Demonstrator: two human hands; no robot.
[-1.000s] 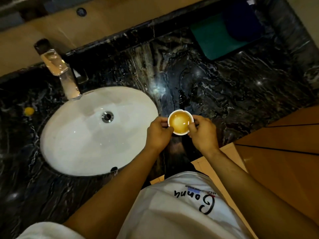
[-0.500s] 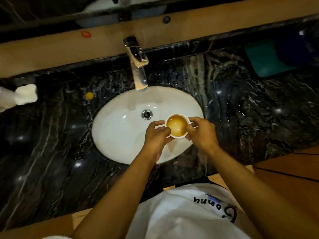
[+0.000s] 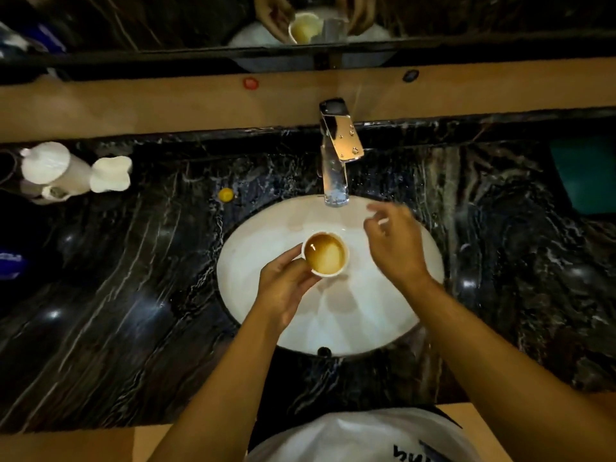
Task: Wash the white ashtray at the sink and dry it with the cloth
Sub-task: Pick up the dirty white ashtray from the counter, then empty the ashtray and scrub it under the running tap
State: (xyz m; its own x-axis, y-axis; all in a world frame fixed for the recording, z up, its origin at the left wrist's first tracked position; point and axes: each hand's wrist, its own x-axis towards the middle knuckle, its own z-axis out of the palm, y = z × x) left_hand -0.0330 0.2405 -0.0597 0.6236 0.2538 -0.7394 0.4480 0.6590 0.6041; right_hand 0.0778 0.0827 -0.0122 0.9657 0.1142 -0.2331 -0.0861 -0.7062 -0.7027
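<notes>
Left hand (image 3: 283, 288) grips white ashtray (image 3: 325, 254) by its rim, over sink (image 3: 253, 261), just near of faucet (image 3: 335, 155). Right hand (image 3: 396, 245) loose, empty, w/ fingers toward faucet. Tip: lift lever gently, keep ashtray under spout.

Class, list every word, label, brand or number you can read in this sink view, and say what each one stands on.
"hu": only a cut-off fragment of dark lettering on the white shirt at the bottom edge; the rest is out of frame.
Blue item at the left edge: pale marking, too blurred to read.
White ashtray, faucet: no text visible.
</notes>
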